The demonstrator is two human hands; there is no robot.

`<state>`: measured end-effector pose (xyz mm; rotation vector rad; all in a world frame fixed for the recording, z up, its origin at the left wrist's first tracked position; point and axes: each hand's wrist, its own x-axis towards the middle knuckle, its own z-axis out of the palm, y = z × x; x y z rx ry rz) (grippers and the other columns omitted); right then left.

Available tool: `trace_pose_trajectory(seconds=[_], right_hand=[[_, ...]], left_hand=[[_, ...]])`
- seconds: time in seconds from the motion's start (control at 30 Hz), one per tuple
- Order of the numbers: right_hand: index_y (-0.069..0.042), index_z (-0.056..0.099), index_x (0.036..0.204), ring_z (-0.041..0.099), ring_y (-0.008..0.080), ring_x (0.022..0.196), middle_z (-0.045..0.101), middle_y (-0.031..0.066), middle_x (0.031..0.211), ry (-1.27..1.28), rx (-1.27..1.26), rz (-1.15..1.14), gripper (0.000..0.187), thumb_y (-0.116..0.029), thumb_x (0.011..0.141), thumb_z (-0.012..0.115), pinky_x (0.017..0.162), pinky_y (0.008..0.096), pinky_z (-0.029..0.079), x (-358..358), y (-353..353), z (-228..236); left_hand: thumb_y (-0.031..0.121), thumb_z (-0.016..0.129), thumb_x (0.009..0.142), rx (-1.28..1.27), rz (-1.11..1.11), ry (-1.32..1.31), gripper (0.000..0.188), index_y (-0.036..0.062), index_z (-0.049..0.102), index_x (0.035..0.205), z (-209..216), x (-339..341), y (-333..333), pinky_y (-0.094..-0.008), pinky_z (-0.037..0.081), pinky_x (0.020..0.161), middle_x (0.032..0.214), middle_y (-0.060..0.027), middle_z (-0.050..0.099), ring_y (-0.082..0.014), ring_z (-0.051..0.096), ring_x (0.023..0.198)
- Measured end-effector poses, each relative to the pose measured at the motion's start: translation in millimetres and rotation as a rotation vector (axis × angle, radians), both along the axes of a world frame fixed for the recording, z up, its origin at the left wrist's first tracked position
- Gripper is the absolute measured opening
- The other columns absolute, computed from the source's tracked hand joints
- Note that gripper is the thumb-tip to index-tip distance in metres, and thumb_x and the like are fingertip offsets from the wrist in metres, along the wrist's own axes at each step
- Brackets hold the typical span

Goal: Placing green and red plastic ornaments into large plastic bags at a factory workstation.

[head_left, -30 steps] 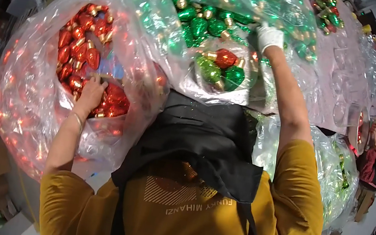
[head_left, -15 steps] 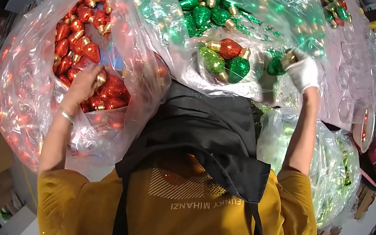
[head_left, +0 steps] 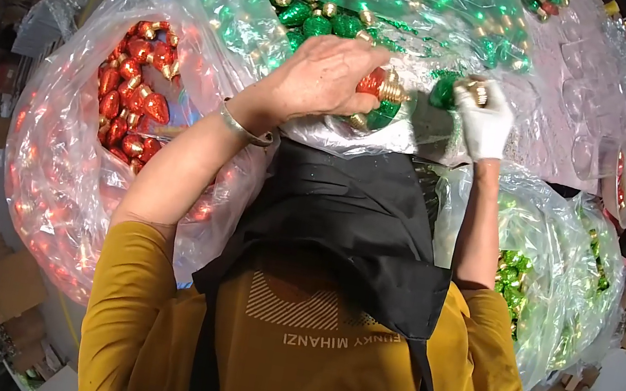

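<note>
The bare left hand (head_left: 317,79) grips a red bulb (head_left: 370,82) in the middle; just right, the gloved right hand (head_left: 486,123) grips a green bulb (head_left: 443,92) by its gold cap. A red-bulb bag (head_left: 41,187) sits left, a green-bulb bag (head_left: 451,16) far.

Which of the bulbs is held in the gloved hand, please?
The dark green bulb in the right hand; the bare left hand has a red bulb, and more dark green bulbs lie in the top bag.

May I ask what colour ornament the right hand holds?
The ornament is green with a gold cap; head view.
</note>
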<state>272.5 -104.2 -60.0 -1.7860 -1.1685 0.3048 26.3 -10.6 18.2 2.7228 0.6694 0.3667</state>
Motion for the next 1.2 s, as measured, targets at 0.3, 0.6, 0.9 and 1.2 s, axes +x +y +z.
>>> trace_pose_trajectory(seconds=[0.3,0.6,0.9,1.2], right_hand=[[-0.003,0.066,0.099,0.056,0.005,0.072,0.065,0.0001,0.084,0.091,0.12,0.26,0.024,-0.015,0.079,0.072,0.065,0.0203,0.047,-36.9,-6.1,99.2],[-0.002,0.065,0.095,0.057,0.006,0.071,0.064,0.0025,0.08,0.15,-0.057,0.48,0.026,-0.018,0.076,0.073,0.064,0.023,0.048,-60.2,42.9,84.5],[-0.004,0.064,0.083,0.06,0.0152,0.066,0.065,0.0067,0.075,0.221,-0.069,0.42,0.017,-0.016,0.074,0.071,0.061,0.0299,0.049,-87.6,54.6,76.7],[-0.008,0.063,0.083,0.062,0.028,0.074,0.063,0.0084,0.076,-0.977,0.502,0.974,0.015,-0.019,0.073,0.065,0.067,0.0371,0.049,-94.3,67.0,60.6]], left_hand=[[0.033,0.061,0.084,-0.185,-0.038,0.122,0.04,0.0016,0.058,0.108,-27.1,-8.3,-12.0,-0.0424,0.045,0.082,0.108,-0.0166,0.06,-0.0332,0.057,0.098],[0.018,0.058,0.08,0.445,0.075,0.069,0.039,0.0089,0.058,0.118,-63.1,-24.1,-59.2,-0.043,0.036,0.094,0.116,-0.0111,0.053,-0.026,0.05,0.109],[0.017,0.053,0.08,0.514,0.144,-0.164,0.032,0.0132,0.061,0.111,-74.0,-33.0,-52.7,-0.0465,0.032,0.099,0.104,-0.0082,0.052,-0.0226,0.047,0.107],[0.016,0.055,0.079,0.448,0.155,-0.189,0.03,0.0162,0.063,0.108,-83.6,-37.8,-50.0,-0.0455,0.032,0.099,0.109,-0.0091,0.052,-0.0246,0.047,0.109]])
